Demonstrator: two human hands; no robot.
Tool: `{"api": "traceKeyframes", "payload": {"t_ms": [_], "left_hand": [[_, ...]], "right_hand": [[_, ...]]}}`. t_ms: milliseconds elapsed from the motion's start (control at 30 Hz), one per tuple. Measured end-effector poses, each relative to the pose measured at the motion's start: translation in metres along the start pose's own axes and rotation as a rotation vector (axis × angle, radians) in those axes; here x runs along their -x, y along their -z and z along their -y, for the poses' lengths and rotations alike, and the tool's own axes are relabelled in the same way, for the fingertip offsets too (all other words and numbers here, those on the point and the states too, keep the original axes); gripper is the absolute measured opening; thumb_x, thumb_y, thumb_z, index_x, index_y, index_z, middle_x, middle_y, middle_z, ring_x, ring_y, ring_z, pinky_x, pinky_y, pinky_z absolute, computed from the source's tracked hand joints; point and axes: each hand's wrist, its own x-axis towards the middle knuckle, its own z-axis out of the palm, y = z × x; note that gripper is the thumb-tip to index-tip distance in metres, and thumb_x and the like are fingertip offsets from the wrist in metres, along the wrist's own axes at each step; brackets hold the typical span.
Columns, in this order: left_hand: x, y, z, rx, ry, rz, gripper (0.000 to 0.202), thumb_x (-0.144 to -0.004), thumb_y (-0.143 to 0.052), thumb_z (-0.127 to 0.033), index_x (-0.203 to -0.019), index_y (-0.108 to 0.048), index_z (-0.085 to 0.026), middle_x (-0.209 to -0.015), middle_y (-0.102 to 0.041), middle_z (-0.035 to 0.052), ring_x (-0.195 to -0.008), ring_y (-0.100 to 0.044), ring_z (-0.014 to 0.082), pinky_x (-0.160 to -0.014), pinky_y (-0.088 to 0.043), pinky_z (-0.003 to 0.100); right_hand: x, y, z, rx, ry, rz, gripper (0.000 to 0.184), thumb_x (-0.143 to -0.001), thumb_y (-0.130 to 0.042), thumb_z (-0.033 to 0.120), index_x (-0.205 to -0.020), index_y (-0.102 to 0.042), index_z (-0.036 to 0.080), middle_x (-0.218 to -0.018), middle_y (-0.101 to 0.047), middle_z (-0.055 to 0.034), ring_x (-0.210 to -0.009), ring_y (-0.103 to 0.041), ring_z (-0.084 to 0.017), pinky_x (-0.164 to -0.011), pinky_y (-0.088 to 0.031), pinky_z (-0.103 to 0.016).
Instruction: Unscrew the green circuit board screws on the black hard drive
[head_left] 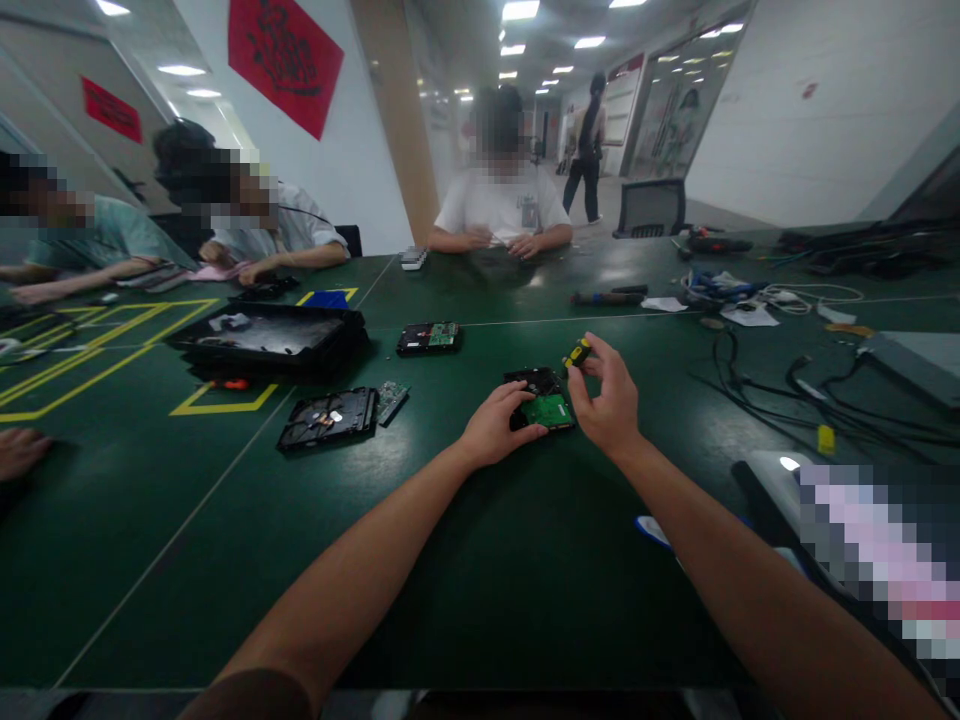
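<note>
A hard drive [549,411] with a green circuit board facing up lies on the dark green table in front of me. My left hand [501,425] grips its left side, thumb along the near edge and fingers over the far part. Over the drive's right end, my right hand [606,400] pinches a yellow and black screwdriver [577,354] by its handle; its shaft and tip cannot be made out. To the left lies another hard drive [327,420], with a loose circuit board [392,402] against its right end. Farther back rests one more hard drive [428,338].
Black trays [274,335] are stacked at the left, by yellow tape marks. Black cables [780,390] and a grey metal box [915,365] lie right. A blurred-out device [877,560] sits near my right forearm. People sit across and left; a co-worker's hand [22,452] rests at the left edge.
</note>
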Motion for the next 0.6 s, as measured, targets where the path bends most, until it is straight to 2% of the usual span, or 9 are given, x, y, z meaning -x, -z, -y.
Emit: {"api": "traceKeyframes", "payload": {"t_ms": [167, 267, 400, 600], "left_hand": [[0.0003, -0.0011, 0.0013, 0.002, -0.006, -0.004, 0.059, -0.081, -0.078, -0.049, -0.132, -0.062, -0.023, -0.15, -0.051, 0.0126, -0.142, -0.046, 0.0304, -0.12, -0.038, 0.051], [0.0003, -0.0011, 0.0013, 0.0, -0.004, -0.002, 0.059, -0.081, -0.078, -0.049, -0.132, -0.062, -0.023, -0.15, -0.051, 0.0128, -0.142, -0.046, 0.0307, -0.12, -0.038, 0.052], [0.0, -0.0001, 0.0, -0.01, -0.01, 0.0, 0.059, -0.082, -0.077, -0.05, -0.132, -0.062, -0.022, -0.15, -0.052, 0.013, -0.142, -0.046, 0.0305, -0.119, -0.039, 0.051], [0.0001, 0.0001, 0.0001, -0.015, -0.009, 0.003, 0.06, -0.082, -0.077, -0.051, -0.132, -0.062, -0.022, -0.15, -0.052, 0.013, -0.142, -0.047, 0.0298, -0.119, -0.039, 0.049]], "right_hand": [[0.0005, 0.0002, -0.0012, -0.004, -0.015, -0.014, 0.054, -0.093, -0.064, 0.028, -0.144, -0.047, 0.028, -0.128, -0.061, -0.0117, -0.094, -0.069, -0.025, -0.081, -0.063, -0.046], [0.0006, 0.0005, -0.0007, -0.003, -0.001, -0.012, 0.053, -0.093, -0.064, 0.027, -0.143, -0.047, 0.027, -0.128, -0.061, -0.0118, -0.098, -0.069, -0.026, -0.084, -0.062, -0.047], [0.001, -0.0009, -0.0005, -0.058, -0.004, 0.005, 0.056, -0.095, -0.059, 0.024, -0.148, -0.041, 0.025, -0.13, -0.063, -0.0125, -0.102, -0.07, -0.025, -0.091, -0.061, -0.047], [0.0025, -0.0019, -0.0038, 0.017, -0.005, -0.026, 0.058, -0.092, -0.065, 0.029, -0.146, -0.045, 0.026, -0.13, -0.061, -0.0125, -0.096, -0.068, -0.026, -0.085, -0.062, -0.048]]}}
